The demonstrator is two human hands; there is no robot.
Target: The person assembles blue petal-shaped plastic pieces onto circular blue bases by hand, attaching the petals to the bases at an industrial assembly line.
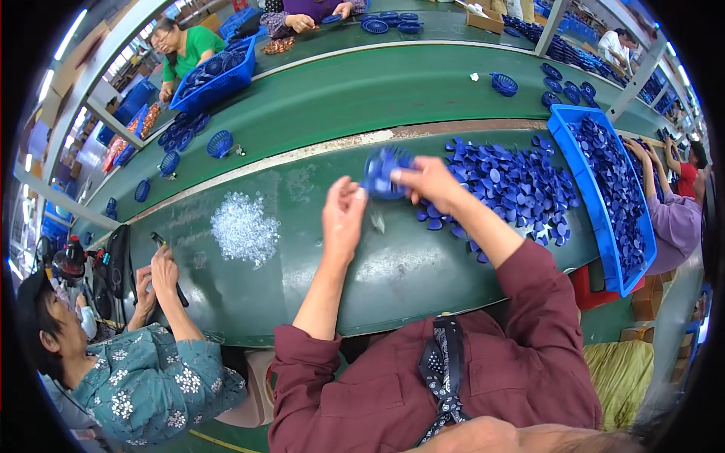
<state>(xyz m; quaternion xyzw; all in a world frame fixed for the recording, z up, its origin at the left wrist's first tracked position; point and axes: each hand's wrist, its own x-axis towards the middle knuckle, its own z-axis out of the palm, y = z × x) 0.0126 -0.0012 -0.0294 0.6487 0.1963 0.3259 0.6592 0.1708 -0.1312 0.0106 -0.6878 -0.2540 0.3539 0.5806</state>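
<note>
My right hand (432, 183) is closed on a round, slatted blue plastic part (387, 167), raised above the green worktable and blurred by motion. Close to its left edge, my left hand (343, 217) has its fingers pinched together; whatever they hold is too small to make out. A small pale shape (377, 221) shows on the table just below the part. To the right of my right hand spreads a heap of flat, rounded dark-blue plastic pieces (513, 185). Left of my left hand lies a heap of small clear plastic pieces (244, 229).
A blue tray (602, 234) full of the same blue pieces stands at the table's right edge. Beyond the table runs a green conveyor belt (332, 94) carrying blue slatted parts (220, 143). At my left a co-worker's hands (162, 275) work at the table; others sit opposite and right.
</note>
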